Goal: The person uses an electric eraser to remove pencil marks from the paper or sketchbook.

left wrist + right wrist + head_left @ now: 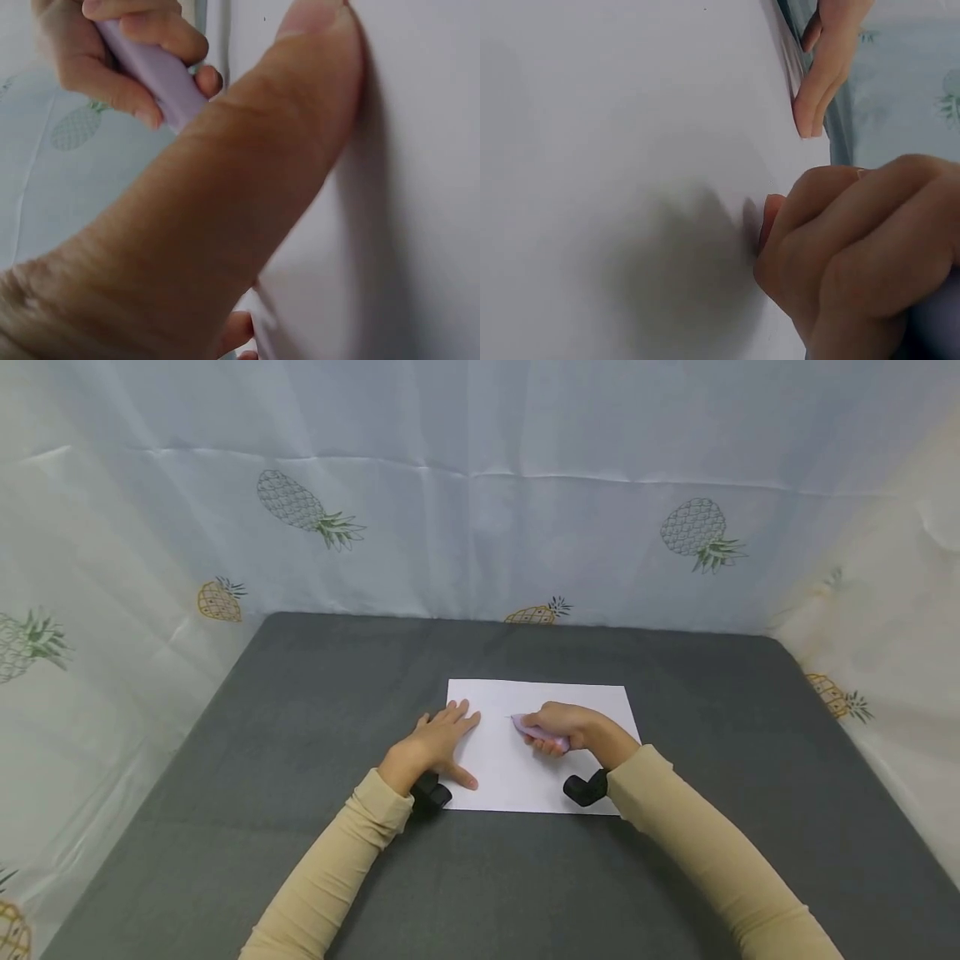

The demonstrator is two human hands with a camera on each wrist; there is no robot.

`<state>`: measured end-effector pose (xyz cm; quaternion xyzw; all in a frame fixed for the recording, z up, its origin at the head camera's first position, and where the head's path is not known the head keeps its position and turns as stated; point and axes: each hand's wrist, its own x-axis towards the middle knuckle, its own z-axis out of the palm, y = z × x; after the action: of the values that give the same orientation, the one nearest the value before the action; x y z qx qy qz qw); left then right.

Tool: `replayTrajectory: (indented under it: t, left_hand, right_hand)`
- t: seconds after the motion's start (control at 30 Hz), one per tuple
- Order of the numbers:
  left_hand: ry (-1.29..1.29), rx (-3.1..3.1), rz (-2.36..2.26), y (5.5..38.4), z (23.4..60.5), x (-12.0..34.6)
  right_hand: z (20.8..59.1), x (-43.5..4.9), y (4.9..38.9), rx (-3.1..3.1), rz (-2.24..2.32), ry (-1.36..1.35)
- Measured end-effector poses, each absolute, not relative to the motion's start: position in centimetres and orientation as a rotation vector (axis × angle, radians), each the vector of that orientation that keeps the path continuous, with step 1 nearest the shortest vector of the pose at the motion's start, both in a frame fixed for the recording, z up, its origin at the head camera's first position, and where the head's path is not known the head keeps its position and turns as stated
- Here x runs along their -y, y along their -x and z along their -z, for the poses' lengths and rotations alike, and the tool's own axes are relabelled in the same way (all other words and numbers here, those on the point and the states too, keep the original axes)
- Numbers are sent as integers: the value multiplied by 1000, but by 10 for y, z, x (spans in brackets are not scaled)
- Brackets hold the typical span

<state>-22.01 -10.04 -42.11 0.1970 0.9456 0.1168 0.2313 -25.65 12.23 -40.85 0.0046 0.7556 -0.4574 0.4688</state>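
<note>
A white sheet of paper point(495, 785) lies flat on the dark table. My left hand point(442, 739) rests on its left side with the fingers spread; in the left wrist view the thumb point(255, 127) presses the sheet. My right hand point(566, 724) grips a lilac tapered tool point(551, 737) over the upper middle of the paper, its narrow tip pointing left. In the left wrist view, the fingers wrap round the smooth lilac body point(157, 71). From the right wrist, the curled right hand point(870, 247) hides most of the tool and casts a shadow on the paper.
The dark grey table point(315, 693) reaches well past the paper on all sides. A pale curtain with printed pineapples point(450, 527) hangs behind and beside it. Black wrist cameras point(585, 789) sit under both wrists, close over the sheet.
</note>
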Motion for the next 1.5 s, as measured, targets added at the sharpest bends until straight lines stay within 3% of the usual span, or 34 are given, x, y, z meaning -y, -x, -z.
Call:
replayTrajectory:
  t: [1.5]
  left_hand:
    - [-534, -2654, -294, 220, 425, 99]
  right_hand:
    - [408, -117, 255, -1875, 1113, -42]
